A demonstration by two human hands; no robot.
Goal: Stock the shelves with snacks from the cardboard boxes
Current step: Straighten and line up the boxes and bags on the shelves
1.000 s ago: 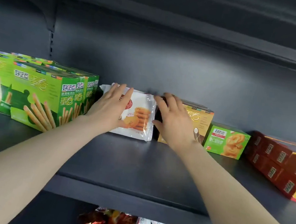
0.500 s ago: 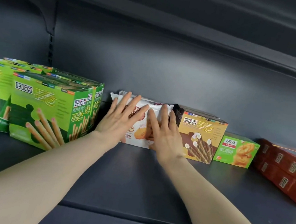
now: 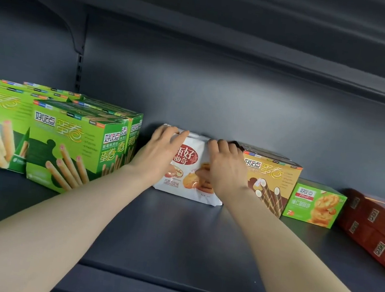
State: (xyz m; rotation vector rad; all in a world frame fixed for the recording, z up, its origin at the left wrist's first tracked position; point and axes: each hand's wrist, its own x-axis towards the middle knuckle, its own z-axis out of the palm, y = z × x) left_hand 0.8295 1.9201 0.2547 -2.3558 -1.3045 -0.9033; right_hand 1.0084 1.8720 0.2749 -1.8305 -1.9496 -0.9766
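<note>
Between boxes (image 3: 74, 145), left hand (image 3: 159, 157), right hand (image 3: 226, 172) clasp bag (image 3: 189, 162).

The shelf (image 3: 174, 236) looks like dark grey painted metal, smooth and matt with a faint sheen. The white cookie bag (image 3: 189, 170) is glossy, slightly crinkled plastic film. The green egg-roll boxes (image 3: 69, 144), the tan egg-roll box (image 3: 271, 180) and the red boxes (image 3: 377, 224) are printed cardboard with a light gloss.

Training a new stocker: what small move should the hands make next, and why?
Probably let go and withdraw: left hand and right hand grip the top of the white cookie bag, which stands upright on the shelf between green boxes and a yellow box.
</note>
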